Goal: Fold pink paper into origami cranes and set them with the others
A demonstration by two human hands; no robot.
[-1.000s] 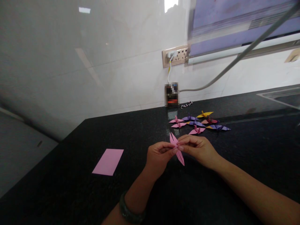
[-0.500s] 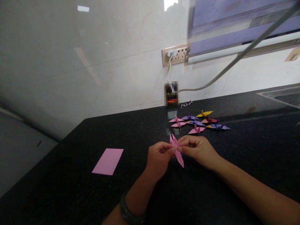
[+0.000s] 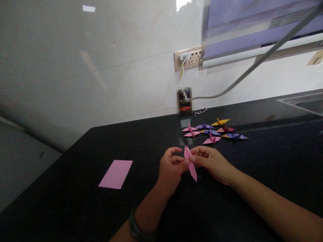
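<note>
Between my two hands is a narrow piece of folded pink origami paper (image 3: 192, 170), tilted, with two points at its upper end and a tapered lower end. My left hand (image 3: 171, 168) pinches its left side between thumb and fingers, the index finger raised off the paper. From the right, my right hand (image 3: 214, 163) grips the same paper, its thumb pressed on the front and its fingers curled behind. Several finished paper cranes lie beyond my hands, among them a pink crane (image 3: 212, 139), a yellow crane (image 3: 220, 122) and a purple crane (image 3: 234, 136).
A flat pink paper sheet (image 3: 116, 174) lies on the black countertop (image 3: 75, 208) to the left. Against the wall stands a small pixelated box (image 3: 184, 101) with a cable (image 3: 237, 80) rising right. Above it is a wall socket (image 3: 188, 58). A beaded strand (image 3: 201, 112) lies nearby.
The pink paper's upper flaps, spread apart before, now lie close together, making it narrower. My left index finger has lifted away from it.
</note>
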